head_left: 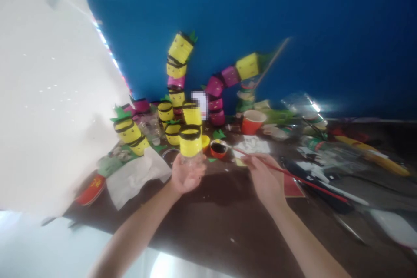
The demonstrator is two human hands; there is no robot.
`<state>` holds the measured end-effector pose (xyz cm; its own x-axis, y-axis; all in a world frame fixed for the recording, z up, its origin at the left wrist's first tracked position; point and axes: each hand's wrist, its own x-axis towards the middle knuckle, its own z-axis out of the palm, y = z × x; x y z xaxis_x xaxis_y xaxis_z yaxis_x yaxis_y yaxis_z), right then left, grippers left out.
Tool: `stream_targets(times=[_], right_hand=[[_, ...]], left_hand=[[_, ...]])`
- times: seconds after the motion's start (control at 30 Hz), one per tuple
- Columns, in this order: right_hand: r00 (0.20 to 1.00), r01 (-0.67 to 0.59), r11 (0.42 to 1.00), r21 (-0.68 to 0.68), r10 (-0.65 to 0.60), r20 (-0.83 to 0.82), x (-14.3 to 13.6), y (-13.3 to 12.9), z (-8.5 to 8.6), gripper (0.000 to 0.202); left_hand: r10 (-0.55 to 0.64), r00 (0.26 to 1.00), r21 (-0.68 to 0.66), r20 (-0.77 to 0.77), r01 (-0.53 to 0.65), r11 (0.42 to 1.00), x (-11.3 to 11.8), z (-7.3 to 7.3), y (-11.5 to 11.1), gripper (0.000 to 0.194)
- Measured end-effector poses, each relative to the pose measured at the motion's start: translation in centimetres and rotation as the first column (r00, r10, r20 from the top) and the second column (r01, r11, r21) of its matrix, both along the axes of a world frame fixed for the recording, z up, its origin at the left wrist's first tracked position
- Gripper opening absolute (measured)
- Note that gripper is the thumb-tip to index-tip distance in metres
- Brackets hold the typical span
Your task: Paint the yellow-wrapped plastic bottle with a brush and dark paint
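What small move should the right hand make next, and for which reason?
Probably the right hand should dip the red-handled brush lightly into the dark paint in the small orange cup. The brush's tip is right by that cup, and the left hand holds a yellow container with a black band nearby. Blur hides whether the tip is already wet.

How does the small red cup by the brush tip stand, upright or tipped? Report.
Upright: the small red cup has its rim facing up, dark contents showing inside.
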<state>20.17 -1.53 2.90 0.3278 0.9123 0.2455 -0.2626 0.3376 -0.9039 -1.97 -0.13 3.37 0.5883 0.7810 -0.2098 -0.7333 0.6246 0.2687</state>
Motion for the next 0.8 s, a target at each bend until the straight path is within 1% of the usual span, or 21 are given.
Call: stream_targets(times=[0.07,0.13,0.2,0.3,0.37,0.43,0.5,0.57,0.63,0.73,0.77,0.8], right_hand=[[0.993,0.056,0.998,-0.009,-0.055,0.102,0.0,0.0,0.3,0.013],[0.963,0.099,0.995,-0.026,-0.089,0.255,-0.3,0.1,0.7,0.015],[0.893,0.125,0.992,-0.015,-0.106,0.437,-0.6,0.2,1.4,0.017],[0.742,0.147,0.987,0.069,-0.156,0.651,-1.4,0.8,2.4,0.018],[0.660,0.097,0.989,0.113,-0.149,0.736,-1.9,1.6,3.1,0.019],[0.575,-0.010,0.995,0.098,-0.074,0.815,-2.6,2.6,3.7,0.020],[0.469,-0.087,0.995,0.043,0.003,0.883,-3.2,3.9,4.3,0.020],[0.344,-0.105,0.994,0.012,0.025,0.939,-4.0,5.0,4.7,0.020],[0.189,-0.132,0.991,-0.020,0.045,0.981,-4.7,5.9,4.9,0.022],[-0.090,-0.191,0.979,-0.065,0.049,0.995,-5.6,6.7,5.0,0.026],[-0.161,-0.205,0.976,-0.073,0.040,0.986,-5.8,6.9,4.9,0.028],[-0.209,-0.215,0.974,-0.077,0.031,0.977,-6.0,7.0,4.9,0.029]], left_hand=[[0.065,0.998,-0.022,0.010,-0.065,0.998,0.1,0.3,-0.1,0.045],[0.069,0.997,-0.038,0.020,-0.068,0.997,-0.1,0.4,-0.1,0.045],[0.051,0.998,-0.046,0.043,-0.049,0.998,-0.3,0.1,-0.1,0.045],[0.052,0.997,-0.041,0.059,-0.050,0.998,-0.4,-0.3,-0.1,0.044],[0.092,0.994,-0.031,0.064,-0.090,0.995,-0.2,-0.4,-0.1,0.045],[0.131,0.987,-0.020,0.092,-0.129,0.991,0.1,-0.4,-0.2,0.047],[0.153,0.980,-0.004,0.126,-0.153,0.988,0.5,-0.3,-0.3,0.049],[0.172,0.977,0.010,0.125,-0.175,0.985,0.7,-0.3,-0.4,0.050],[0.206,0.975,0.001,0.089,-0.207,0.978,0.8,-0.2,-0.4,0.050],[0.236,0.971,-0.045,0.040,-0.234,0.971,0.7,0.0,-0.1,0.051],[0.242,0.970,-0.056,0.033,-0.240,0.969,0.7,0.0,-0.1,0.051],[0.248,0.968,-0.063,0.029,-0.246,0.967,0.7,0.0,0.0,0.051]])
